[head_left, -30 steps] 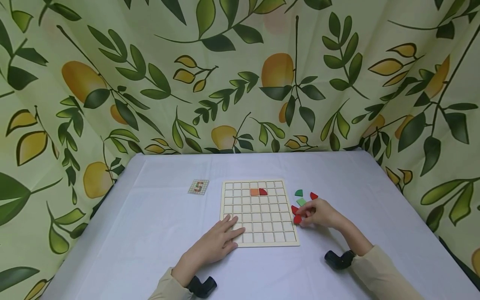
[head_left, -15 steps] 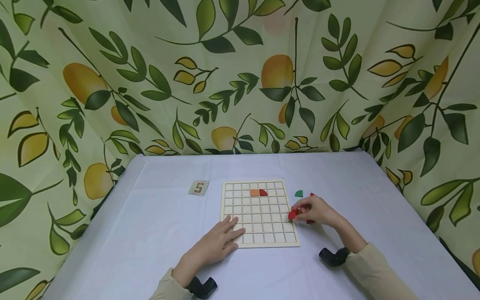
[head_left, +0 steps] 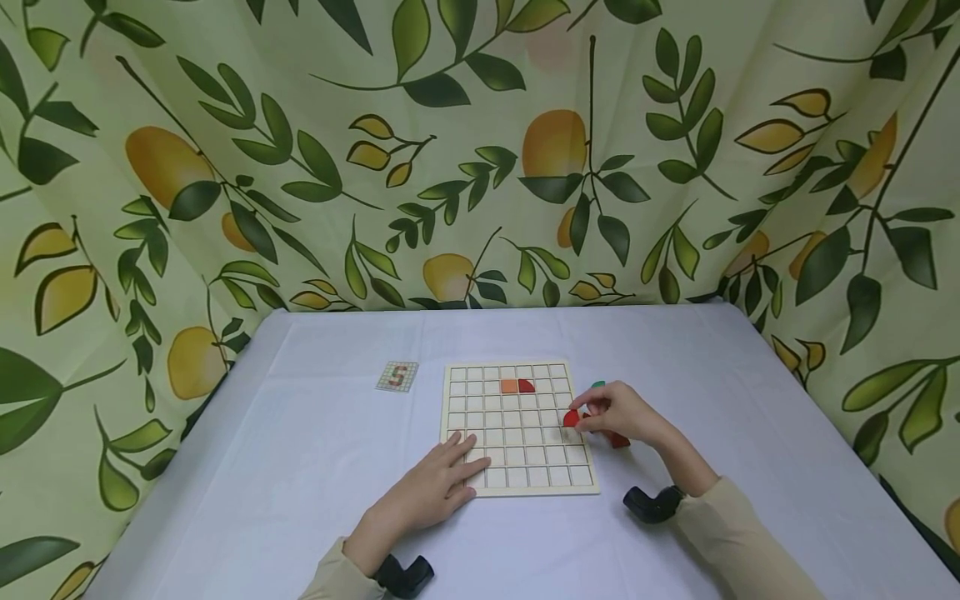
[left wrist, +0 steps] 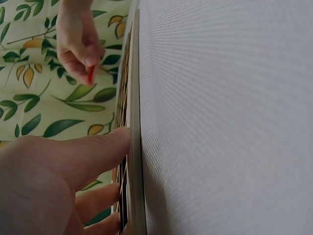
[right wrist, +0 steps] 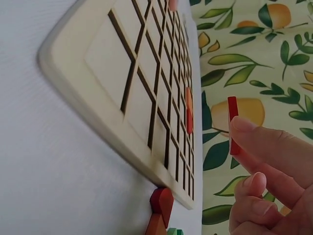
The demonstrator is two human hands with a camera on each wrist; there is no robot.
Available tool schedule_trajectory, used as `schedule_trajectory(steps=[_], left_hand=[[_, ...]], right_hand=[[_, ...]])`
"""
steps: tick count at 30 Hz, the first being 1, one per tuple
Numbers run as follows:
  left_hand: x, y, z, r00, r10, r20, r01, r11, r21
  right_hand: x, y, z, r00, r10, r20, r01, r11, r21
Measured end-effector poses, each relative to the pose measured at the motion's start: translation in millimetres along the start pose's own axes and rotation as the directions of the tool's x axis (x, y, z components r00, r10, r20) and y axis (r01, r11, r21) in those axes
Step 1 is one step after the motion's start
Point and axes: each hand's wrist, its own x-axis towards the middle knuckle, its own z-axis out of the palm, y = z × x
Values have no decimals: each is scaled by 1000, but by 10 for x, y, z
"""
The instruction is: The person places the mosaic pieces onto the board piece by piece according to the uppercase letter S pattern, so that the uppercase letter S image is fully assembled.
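Note:
Between thumb and fingertips, my right hand point(head_left: 626, 414) pinches a red quarter-circle tile point(head_left: 571, 418) above the right edge of the wooden grid board point(head_left: 525, 456). The right wrist view shows that red tile point(right wrist: 233, 107) edge-on, raised off the board. With its fingers spread, my left hand point(head_left: 426, 487) rests on the board's near left corner; in the left wrist view its thumb point(left wrist: 115, 142) touches the board's side edge. An orange square tile point(head_left: 509, 386) and another red quarter-circle tile point(head_left: 527, 386) sit side by side in cells of an upper row.
A small card with a gridded S pattern point(head_left: 397, 376) lies left of the board. Right of the board are loose tiles, partly hidden by my right hand: a red one point(head_left: 619, 441) and a green one point(head_left: 598, 384). A leaf-patterned curtain point(head_left: 480, 167) hangs behind the white table.
My right hand has picked up a red quarter-circle tile from the loose ones and carried it left and away from me, over the board's right edge. The left hand has stayed put.

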Motion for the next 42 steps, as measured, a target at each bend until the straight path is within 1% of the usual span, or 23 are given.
schedule_trajectory(steps=[11, 17, 24, 31, 38, 42], left_hand=[[-7, 14, -13, 1000, -2, -4, 2, 1000, 1], [0, 9, -6, 1000, -6, 2, 6, 1000, 12], [-6, 15, -9, 1000, -6, 3, 6, 1000, 5], [-14, 10, -6, 1000, 0, -1, 0, 1000, 9], [-2, -1, 6, 1000, -3, 0, 3, 1000, 14], [-3, 0, 6, 1000, 1, 0, -1, 1000, 20]], right_hand=[[84, -106, 27, 999, 42, -18, -41, 999, 17], [135, -147, 49, 998, 67, -11, -67, 997, 33], [188, -153, 75, 1000, 25, -11, -24, 999, 46], [235, -199, 102, 1000, 16, -27, -14, 997, 72], [293, -242, 109, 999, -13, -30, 16, 996, 85], [331, -265, 133, 1000, -3, -27, 6, 995, 102]])
